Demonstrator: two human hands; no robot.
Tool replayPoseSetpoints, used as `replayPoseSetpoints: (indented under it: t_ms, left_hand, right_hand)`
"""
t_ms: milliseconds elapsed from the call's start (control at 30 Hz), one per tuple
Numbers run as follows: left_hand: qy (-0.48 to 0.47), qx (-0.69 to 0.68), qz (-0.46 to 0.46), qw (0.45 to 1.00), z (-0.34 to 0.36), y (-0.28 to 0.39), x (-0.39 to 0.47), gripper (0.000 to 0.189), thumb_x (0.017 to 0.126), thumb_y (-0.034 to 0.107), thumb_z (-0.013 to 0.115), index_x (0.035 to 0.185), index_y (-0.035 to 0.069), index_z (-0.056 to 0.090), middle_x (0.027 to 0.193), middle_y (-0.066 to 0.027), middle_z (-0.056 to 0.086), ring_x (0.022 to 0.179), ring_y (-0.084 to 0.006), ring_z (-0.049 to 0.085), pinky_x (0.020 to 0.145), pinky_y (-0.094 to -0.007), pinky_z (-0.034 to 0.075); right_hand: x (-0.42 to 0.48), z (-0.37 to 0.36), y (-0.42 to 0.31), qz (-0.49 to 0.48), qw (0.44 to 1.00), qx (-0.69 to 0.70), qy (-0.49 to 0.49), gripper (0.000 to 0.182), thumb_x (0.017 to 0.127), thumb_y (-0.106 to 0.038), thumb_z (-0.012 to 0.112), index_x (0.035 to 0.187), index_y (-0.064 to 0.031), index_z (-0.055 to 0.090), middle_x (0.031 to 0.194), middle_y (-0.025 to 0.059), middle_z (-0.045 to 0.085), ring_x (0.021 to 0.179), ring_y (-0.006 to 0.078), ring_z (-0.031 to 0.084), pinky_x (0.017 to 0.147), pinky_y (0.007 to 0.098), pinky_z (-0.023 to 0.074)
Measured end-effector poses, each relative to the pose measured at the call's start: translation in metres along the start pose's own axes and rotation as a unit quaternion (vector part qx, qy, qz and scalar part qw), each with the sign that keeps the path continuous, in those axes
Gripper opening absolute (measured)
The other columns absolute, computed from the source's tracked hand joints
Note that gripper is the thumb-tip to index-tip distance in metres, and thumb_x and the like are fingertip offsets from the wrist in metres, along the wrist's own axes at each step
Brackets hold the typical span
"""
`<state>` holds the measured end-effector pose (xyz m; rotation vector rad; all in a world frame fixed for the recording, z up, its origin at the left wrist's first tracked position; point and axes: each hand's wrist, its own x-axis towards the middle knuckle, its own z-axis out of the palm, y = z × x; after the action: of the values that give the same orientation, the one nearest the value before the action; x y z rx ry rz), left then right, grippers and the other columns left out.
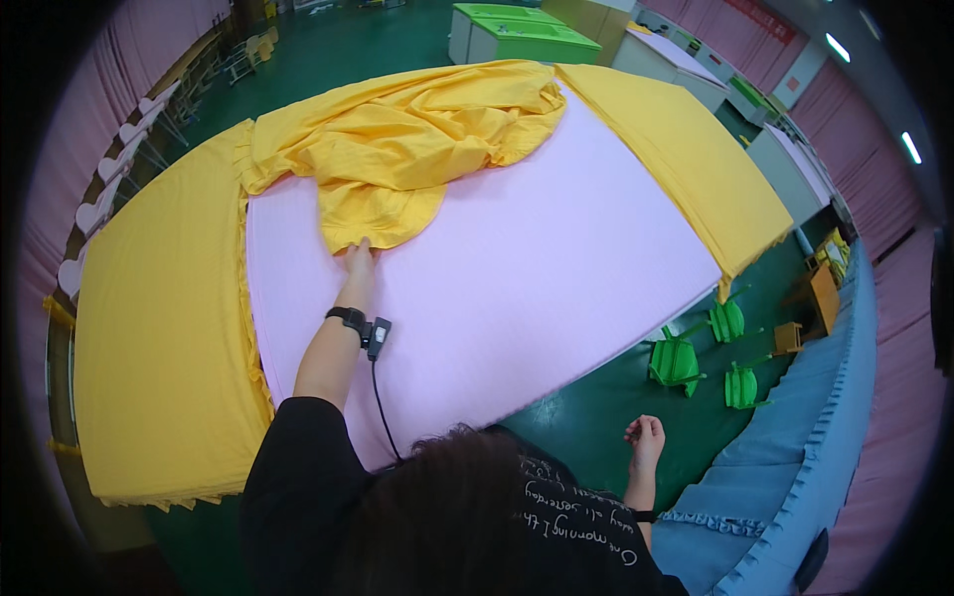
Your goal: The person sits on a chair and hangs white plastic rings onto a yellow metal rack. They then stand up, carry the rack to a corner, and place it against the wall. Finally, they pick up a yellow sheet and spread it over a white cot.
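Note:
My left hand (361,258) grips the near ruffled edge of a yellow tablecloth (417,141), with its fingertips at the hem. The cloth lies bunched in folds over the far part of a pink-topped table (507,298). My left arm stretches across the pink top; on its wrist is a black strap with a small cabled device (377,339). Away from the table, over the floor on my right, my right hand (645,439) hangs with its fingers curled. Nothing shows in it.
Yellow-covered tables adjoin on the left (171,313) and far right (678,156). Green chairs (674,361) stand on the green floor. Beyond them runs a blue ruffled cover (782,447). Green-topped units (522,33) stand behind, and pink chairs (93,216) line the left.

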<state>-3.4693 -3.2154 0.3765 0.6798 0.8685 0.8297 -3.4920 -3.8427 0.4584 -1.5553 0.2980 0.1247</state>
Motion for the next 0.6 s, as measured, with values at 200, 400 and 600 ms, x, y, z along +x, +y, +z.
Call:
replayPoseSetpoints:
  t_ms: [200, 400, 600]
  left_hand:
    - [-0.007, -0.200, 0.034, 0.979, -0.005, 0.035, -0.045, 0.033, 0.090, 0.010, 0.032, 0.120, -0.002, 0.036, 0.115, -0.0150, 0.047, 0.105, -0.0264, 0.048, 0.093, -0.0412, 0.040]
    - [-0.050, -0.295, 0.041, 0.953, -0.037, 0.114, -0.167, 0.038, 0.091, 0.012, 0.025, 0.126, 0.000, 0.031, 0.125, -0.0185, 0.041, 0.113, -0.0320, 0.044, 0.096, -0.0467, 0.037]
    - [0.000, -0.257, 0.047, 0.965, -0.108, 0.128, -0.259, 0.036, 0.090, 0.017, 0.034, 0.121, -0.001, 0.039, 0.120, -0.0176, 0.047, 0.107, -0.0305, 0.049, 0.092, -0.0443, 0.041]
  right_hand:
    - [0.041, 0.038, -0.012, -0.005, 0.997, -0.022, -0.070, 0.012, 0.087, -0.015, 0.050, 0.077, -0.0082, 0.050, 0.065, 0.0007, 0.054, 0.056, 0.0085, 0.051, 0.049, 0.0212, 0.0417]
    - [0.091, 0.080, -0.026, -0.020, 0.985, -0.073, -0.158, 0.012, 0.087, -0.015, 0.050, 0.078, -0.0070, 0.051, 0.065, 0.0012, 0.054, 0.057, 0.0086, 0.051, 0.050, 0.0208, 0.0423]
    - [0.106, 0.133, -0.035, -0.052, 0.952, -0.101, -0.284, 0.014, 0.086, -0.015, 0.050, 0.076, -0.0054, 0.049, 0.064, 0.0026, 0.053, 0.057, 0.0089, 0.051, 0.050, 0.0200, 0.0408]
